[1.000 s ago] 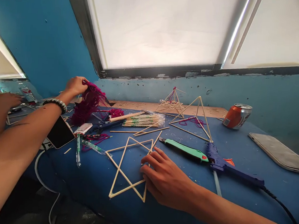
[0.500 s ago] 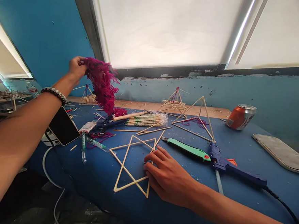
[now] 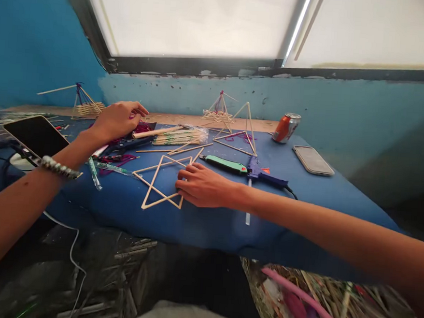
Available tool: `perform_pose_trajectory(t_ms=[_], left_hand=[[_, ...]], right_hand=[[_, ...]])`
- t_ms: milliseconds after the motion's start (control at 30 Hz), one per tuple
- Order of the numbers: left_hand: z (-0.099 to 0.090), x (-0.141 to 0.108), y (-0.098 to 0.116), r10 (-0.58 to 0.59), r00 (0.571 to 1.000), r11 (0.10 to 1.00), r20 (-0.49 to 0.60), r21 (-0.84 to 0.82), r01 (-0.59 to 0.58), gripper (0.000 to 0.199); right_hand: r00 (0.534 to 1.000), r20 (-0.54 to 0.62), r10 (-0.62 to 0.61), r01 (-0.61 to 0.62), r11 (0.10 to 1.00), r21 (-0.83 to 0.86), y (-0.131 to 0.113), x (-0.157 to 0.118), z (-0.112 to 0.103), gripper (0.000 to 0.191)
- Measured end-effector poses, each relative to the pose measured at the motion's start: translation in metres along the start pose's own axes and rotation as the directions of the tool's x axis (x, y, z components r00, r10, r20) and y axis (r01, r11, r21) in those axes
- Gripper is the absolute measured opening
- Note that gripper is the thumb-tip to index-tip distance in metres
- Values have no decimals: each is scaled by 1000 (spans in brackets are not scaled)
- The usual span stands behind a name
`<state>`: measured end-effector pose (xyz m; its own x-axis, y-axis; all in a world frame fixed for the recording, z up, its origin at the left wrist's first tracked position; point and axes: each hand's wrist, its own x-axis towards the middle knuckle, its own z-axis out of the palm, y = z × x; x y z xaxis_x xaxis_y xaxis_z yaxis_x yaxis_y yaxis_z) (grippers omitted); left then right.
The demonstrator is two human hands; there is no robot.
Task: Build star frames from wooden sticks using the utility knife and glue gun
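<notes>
My left hand (image 3: 118, 121) hovers low over the blue-covered table with its fingers spread, right beside a tangle of magenta yarn (image 3: 143, 128) and holding nothing. A beaded bracelet (image 3: 59, 167) circles that wrist. My right hand (image 3: 205, 185) lies curled on a flat frame of thin wooden sticks (image 3: 159, 183), its fingers over the frame's right side. Just beyond those fingers is a green utility knife (image 3: 222, 164). Past that lies a blue hot glue gun (image 3: 265, 178).
Dark scissors (image 3: 124, 145) and a bagged bundle of sticks (image 3: 179, 136) lie behind the frame. Stick pyramids (image 3: 243, 132) stand farther back, with a soda can (image 3: 286, 128) and a phone (image 3: 312, 160) at right. A black phone (image 3: 35, 134) sits under my left forearm. The table's front edge drops to cluttered floor.
My left hand has dropped from the air to the table, and the magenta yarn no longer hangs from it. My right hand stays on the frame. The view has tilted down and widened.
</notes>
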<state>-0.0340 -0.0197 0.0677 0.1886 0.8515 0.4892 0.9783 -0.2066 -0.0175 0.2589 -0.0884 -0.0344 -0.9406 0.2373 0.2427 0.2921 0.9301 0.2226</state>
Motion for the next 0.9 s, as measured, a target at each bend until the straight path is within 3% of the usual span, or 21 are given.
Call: perform_pose_trajectory(t_ms=[100,167,267,367,667,900], left_hand=[[-10,-57,56,171,985,985,-27,-18,-172,28],[-13,-95,79,267,964,961,-11,-74,-267,28],[-9,-140,92,352,933,922,67,-195,-334,30],[0,-167,89,386,910,903,153,-267,-338,30],[4,-185,79,376,908,899,184,-309,-310,29],[8,-175,87,371,918,908,143,-265,-325,31]], right_hand=[[999,34,24,-25,1000,13,-4,-7,-3,25],[997,51,53,-54,999,9,-7,-12,-3,24],[996,48,75,-75,997,2,-9,-16,-1,25],[998,6,64,-64,998,-4,-9,-18,3,24],[995,-54,83,-81,996,29,-9,-18,17,26],[994,21,109,-109,994,25,-13,-19,4,29]])
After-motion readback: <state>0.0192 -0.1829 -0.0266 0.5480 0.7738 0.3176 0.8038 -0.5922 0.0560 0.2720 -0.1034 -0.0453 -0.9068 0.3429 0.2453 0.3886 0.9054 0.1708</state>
